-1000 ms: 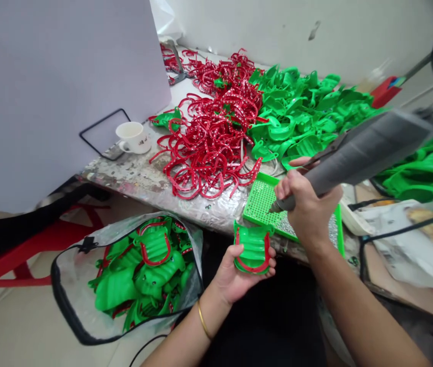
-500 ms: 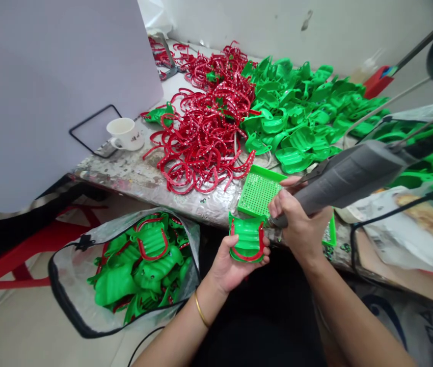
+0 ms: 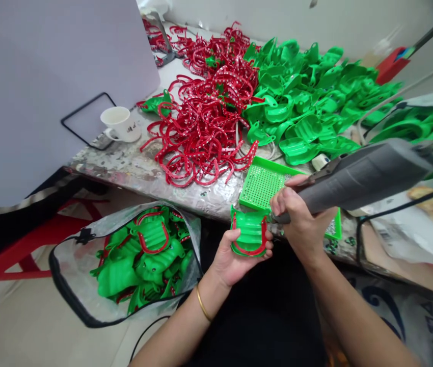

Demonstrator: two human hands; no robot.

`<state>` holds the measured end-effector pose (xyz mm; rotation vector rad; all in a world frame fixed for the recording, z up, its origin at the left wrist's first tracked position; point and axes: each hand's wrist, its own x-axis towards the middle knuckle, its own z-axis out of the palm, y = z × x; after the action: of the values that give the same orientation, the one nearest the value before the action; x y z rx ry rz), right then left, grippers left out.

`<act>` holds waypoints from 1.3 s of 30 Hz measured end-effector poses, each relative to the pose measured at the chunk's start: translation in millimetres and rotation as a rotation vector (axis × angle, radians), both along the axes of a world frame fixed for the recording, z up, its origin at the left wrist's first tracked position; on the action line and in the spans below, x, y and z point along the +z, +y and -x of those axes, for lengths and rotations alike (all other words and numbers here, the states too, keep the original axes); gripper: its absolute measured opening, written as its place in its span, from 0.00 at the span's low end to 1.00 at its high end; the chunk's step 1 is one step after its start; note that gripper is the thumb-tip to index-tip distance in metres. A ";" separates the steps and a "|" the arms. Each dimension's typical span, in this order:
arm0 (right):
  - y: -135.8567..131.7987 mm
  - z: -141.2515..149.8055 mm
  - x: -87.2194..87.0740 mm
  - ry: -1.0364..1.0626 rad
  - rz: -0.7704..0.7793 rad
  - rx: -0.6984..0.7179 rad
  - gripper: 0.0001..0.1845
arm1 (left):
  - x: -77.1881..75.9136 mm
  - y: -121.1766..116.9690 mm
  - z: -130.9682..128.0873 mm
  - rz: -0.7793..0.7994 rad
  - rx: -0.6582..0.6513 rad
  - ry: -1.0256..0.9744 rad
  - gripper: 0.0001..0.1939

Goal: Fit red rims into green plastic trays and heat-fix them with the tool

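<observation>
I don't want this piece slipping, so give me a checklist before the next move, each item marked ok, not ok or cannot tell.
1. Green piece secured by the left grip: ok, clasped from both sides.
2. Red band on the piece: ok, it follows the sides and near end.
3. Grey tool in the right grip: ok.
4. Tool's tip touching the band's upper right end: cannot tell; close, but too small.
5. Green tray in full view: not ok, partly covered.

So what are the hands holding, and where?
Left hand: a green piece, by its lower sides. Right hand: a grey tool, around its front end.
</observation>
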<state>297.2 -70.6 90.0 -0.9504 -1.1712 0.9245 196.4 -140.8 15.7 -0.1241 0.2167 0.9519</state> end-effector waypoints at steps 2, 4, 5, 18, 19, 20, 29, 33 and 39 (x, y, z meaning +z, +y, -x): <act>-0.9 -0.3 -0.6 0.009 -0.001 0.006 0.06 | -0.2 -0.1 -0.9 0.004 0.003 -0.017 0.30; -1.8 -0.5 -1.9 0.009 -0.001 0.008 0.06 | -0.4 -0.1 -1.6 0.001 0.004 -0.028 0.30; -2.3 -0.5 -2.8 0.004 -0.001 0.007 0.06 | -0.4 -0.1 -1.9 0.000 0.003 -0.029 0.31; 41.9 3.7 14.9 -0.017 -0.035 0.007 0.09 | -0.4 2.8 5.2 -0.038 -0.074 -0.081 0.34; 49.7 6.4 14.6 -0.028 -0.040 0.006 0.09 | -1.3 2.8 5.5 -0.046 -0.074 -0.078 0.35; 56.9 9.5 12.8 -0.038 -0.042 0.009 0.09 | -2.2 2.8 5.6 -0.050 -0.074 -0.073 0.35; 85.1 28.2 -20.6 -0.124 0.003 -0.025 0.09 | -1.7 4.7 7.4 -0.007 -0.092 -0.115 0.34; 87.2 31.1 -24.1 -0.115 0.004 -0.025 0.08 | -4.4 4.3 7.2 -0.010 -0.085 -0.140 0.35; 88.7 32.6 -30.4 -0.115 0.018 -0.027 0.07 | -8.5 3.0 5.7 -0.023 -0.081 -0.163 0.37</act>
<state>264.6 18.1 59.6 -1.0428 -1.2460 0.8687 190.7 -137.8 7.2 -0.1699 0.0599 0.8590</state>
